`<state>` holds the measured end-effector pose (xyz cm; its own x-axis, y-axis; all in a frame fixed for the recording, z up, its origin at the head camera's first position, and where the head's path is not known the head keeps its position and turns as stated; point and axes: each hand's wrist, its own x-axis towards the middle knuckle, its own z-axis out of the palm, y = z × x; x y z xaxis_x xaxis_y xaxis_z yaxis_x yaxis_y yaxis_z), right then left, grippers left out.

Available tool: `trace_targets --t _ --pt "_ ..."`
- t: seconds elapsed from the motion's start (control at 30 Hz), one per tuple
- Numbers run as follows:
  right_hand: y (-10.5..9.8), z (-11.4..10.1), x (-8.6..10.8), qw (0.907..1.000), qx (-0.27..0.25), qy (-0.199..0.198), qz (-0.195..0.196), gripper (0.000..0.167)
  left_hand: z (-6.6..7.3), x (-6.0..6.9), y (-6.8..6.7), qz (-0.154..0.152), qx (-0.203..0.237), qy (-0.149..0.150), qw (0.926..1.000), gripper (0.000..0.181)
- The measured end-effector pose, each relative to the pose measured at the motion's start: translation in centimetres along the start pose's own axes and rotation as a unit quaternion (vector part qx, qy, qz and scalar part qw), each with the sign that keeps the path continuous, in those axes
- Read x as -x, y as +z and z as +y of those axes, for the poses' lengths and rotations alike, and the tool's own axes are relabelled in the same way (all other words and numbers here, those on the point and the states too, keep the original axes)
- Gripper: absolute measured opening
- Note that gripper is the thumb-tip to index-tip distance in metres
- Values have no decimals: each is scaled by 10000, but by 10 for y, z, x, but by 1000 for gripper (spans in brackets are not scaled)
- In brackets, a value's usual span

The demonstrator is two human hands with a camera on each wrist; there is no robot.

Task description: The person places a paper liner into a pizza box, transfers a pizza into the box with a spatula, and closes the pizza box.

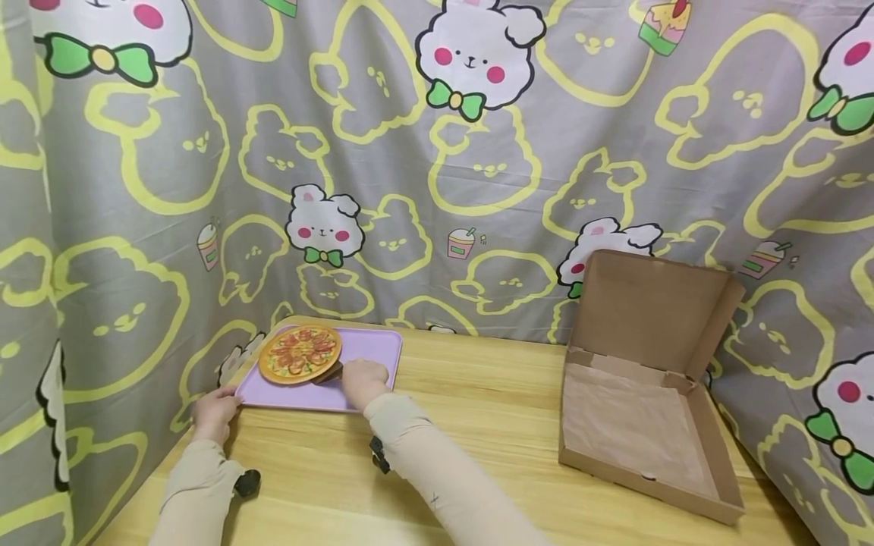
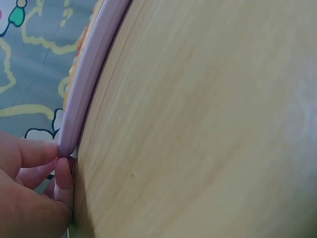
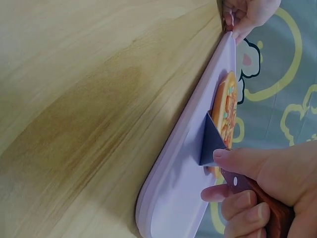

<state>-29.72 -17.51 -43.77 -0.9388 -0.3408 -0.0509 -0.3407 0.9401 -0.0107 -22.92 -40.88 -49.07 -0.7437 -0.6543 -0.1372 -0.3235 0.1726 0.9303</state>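
Server [image 3: 238,182] at the pizza [image 1: 300,354]
My right hand [image 1: 365,383] grips the server, its blade [image 3: 212,141] at the pizza's near right edge; how far under, I can't quite tell. The pizza sits left on the purple tray [image 1: 374,349], whose near left corner my left hand [image 1: 215,415] pinches.

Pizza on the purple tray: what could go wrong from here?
Sliding: the pizza lies toward the left end of the tray, so a push from the server in the right hand might nudge it off.
Pivoting: the left hand holds the tray at one corner, so a push could swing it.
Tipping: the server is at one edge of the pizza, so lifting there might tilt it.
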Motion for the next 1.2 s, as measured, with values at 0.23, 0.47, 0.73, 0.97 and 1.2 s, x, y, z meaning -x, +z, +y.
trace_targets --t 0.23,0.47,0.73,0.97,1.2 --pt "3 2 3 9999 43 -113 64 26 0 1 1 -10 67 -9 10000 45" --pt "7 8 4 9993 -59 -278 228 22 -2 -1 2 -39 68 -10 10000 47" --pt "12 20 7 9981 -178 -453 367 19 -2 0 0 -62 -32 0 10000 47" --pt "14 29 12 9976 -108 -511 460 22 -3 0 2 -20 0 -4 10000 47" --pt "12 37 15 9970 -182 -564 494 24 -2 -2 -1 -65 -35 -72 9999 48"
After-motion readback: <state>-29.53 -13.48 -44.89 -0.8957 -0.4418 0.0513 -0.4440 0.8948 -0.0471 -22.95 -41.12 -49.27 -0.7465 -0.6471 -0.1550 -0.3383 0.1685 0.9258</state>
